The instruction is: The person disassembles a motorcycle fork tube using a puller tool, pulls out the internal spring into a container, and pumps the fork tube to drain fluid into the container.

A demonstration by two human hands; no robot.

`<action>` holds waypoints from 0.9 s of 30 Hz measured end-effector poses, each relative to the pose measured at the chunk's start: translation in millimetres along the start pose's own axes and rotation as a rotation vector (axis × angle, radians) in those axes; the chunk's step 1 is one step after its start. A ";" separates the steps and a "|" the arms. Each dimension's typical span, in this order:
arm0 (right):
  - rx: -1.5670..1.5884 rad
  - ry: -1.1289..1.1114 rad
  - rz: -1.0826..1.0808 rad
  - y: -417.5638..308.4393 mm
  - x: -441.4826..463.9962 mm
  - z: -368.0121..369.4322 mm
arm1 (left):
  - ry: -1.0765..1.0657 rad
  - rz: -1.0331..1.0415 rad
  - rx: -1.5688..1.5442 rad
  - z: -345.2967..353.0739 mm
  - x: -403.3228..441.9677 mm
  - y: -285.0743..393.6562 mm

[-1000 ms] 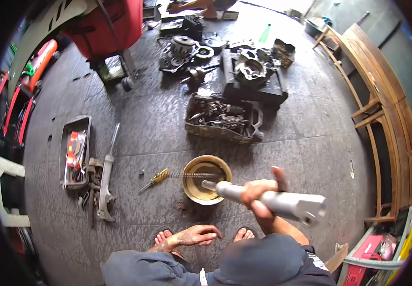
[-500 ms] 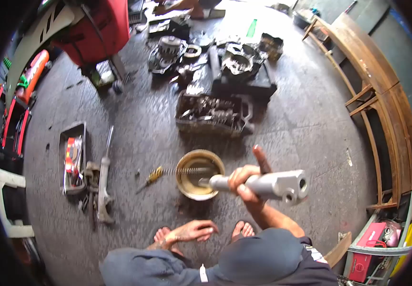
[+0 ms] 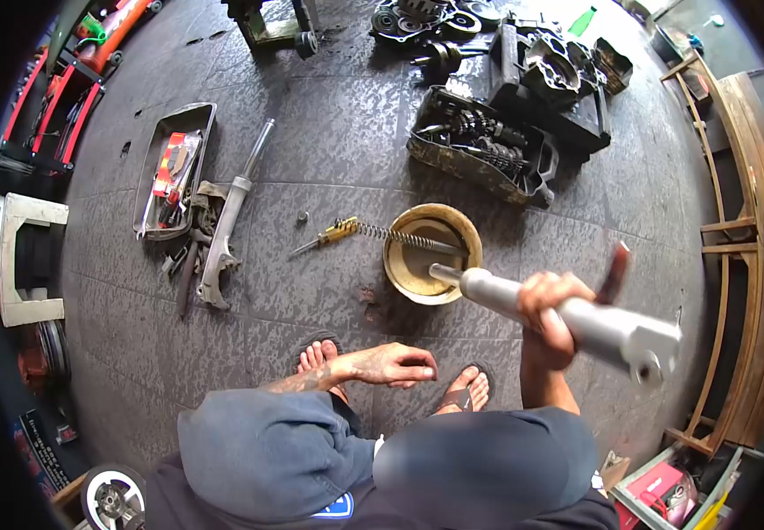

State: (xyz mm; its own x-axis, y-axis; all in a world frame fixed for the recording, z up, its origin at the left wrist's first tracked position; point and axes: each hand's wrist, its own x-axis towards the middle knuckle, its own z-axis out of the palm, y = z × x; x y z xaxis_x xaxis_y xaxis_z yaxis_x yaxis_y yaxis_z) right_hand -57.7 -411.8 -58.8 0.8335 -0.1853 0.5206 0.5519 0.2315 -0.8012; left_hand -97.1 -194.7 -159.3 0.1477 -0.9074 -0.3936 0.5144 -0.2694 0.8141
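My right hand [image 3: 551, 311] is wrapped around the silver outer tube of a motorcycle fork leg [image 3: 620, 336], one finger stretched away from it. The leg slants, its thinner chrome end over the inside of a round, cream-coloured basin [image 3: 397, 284] and its thick lug end up at the right. A coil spring [image 3: 389, 233] leans across the basin's rim, with a yellow-stained rod [image 3: 333, 234] at its outer end lying on the floor. My left hand [image 3: 395, 364] hangs empty in front of my knees, fingers loosely bent and apart.
Left of the basin lie another fork leg [image 3: 233, 208] and a grey tray [image 3: 149, 233] with tools. An engine case [image 3: 479, 150] full of gears and more engine parts [image 3: 554, 71] stand ahead. A wooden bench frame [image 3: 757, 265] runs along the right; a red tool cart [image 3: 68, 124] is far left.
The view has swung left, so the floor items appear farther right. My right hand still grips the fork leg over the basin; the left hand stays low and empty.
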 end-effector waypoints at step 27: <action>0.026 0.831 -0.003 -8.6 -18.5 -49.8 | 0.267 0.078 -0.284 -18.5 29.0 -8.9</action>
State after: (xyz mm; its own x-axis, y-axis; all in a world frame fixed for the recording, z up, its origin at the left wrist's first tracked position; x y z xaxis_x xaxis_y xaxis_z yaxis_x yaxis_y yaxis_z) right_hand -79.2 -458.0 -76.3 0.5457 -0.8283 0.1270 0.5632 0.2503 -0.7875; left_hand -81.8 -212.6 -185.8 0.3908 -0.7958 -0.4626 0.7007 -0.0687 0.7101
